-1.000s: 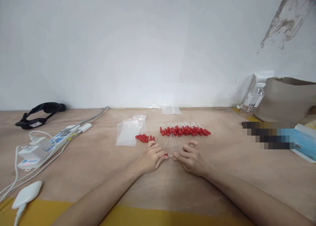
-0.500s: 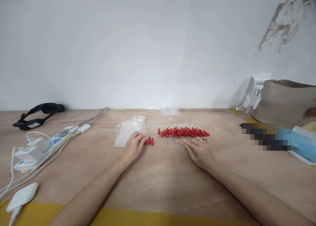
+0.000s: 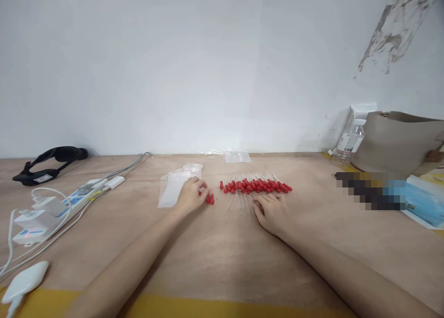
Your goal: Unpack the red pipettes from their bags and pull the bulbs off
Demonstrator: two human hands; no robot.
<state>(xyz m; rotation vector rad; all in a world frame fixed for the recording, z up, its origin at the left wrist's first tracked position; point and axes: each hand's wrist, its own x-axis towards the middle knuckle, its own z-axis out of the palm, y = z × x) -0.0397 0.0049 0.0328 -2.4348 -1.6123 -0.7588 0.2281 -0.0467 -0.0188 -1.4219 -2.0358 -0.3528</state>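
I see my left hand (image 3: pixel 189 196) curled over the loose red caps (image 3: pixel 209 199) and my right hand (image 3: pixel 272 212) lying flat and open, holding nothing, by the droppers (image 3: pixel 256 185).

Small red rubber caps (image 3: pixel 210 199) loose on table, clear glass tubes (image 3: pixel 243 204) lying flat beside

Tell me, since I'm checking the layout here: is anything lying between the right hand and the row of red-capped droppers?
Nothing visible does. The right hand rests on the table just in front of the row of red-capped droppers, its fingers at their clear stems. The left hand is off to the side, by the loose red caps.
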